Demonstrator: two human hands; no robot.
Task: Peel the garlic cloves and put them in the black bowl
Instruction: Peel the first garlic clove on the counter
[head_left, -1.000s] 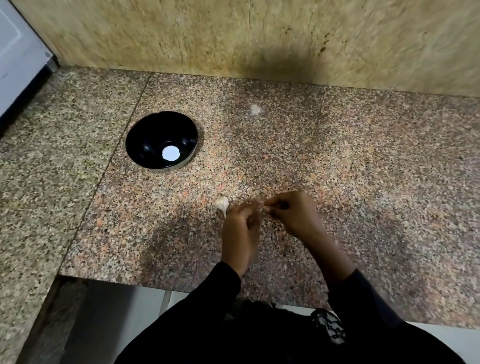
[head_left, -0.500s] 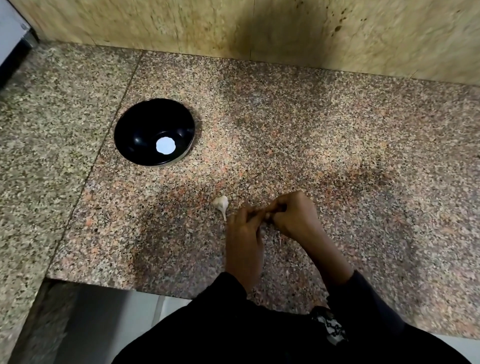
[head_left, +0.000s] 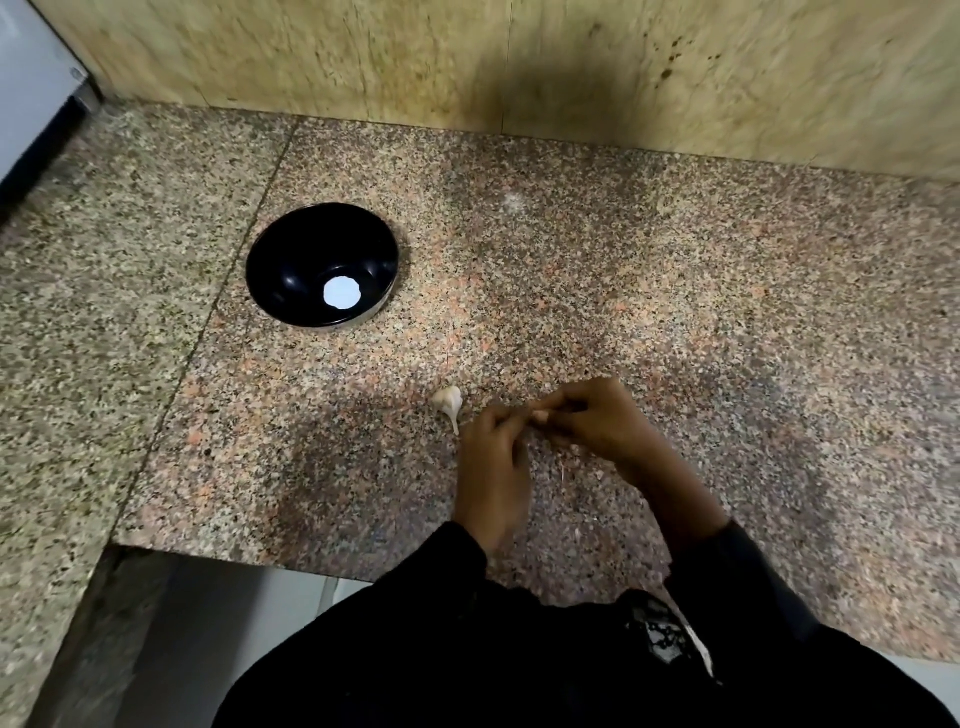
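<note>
Black bowl (head_left: 291, 270) — on the counter (head_left: 675, 312), well apart from the hands; no cloves visible inside, only a bright white spot at its bottom. Garlic piece (head_left: 449, 401), skin on — lies on the counter just beside the left hand (head_left: 493, 467). Left hand and right hand (head_left: 597, 421): fingertips pinched together on something small, presumably a clove (head_left: 540, 415), largely hidden. Judgement: early stage; peeling under way, nothing delivered.

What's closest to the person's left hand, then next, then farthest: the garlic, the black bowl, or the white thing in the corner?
Seen from the head camera, from the left hand:
1. The small white garlic bulb, just up-left on the speckled granite counter.
2. The round black bowl, farther up-left.
3. The white appliance, at the far left corner.
</note>
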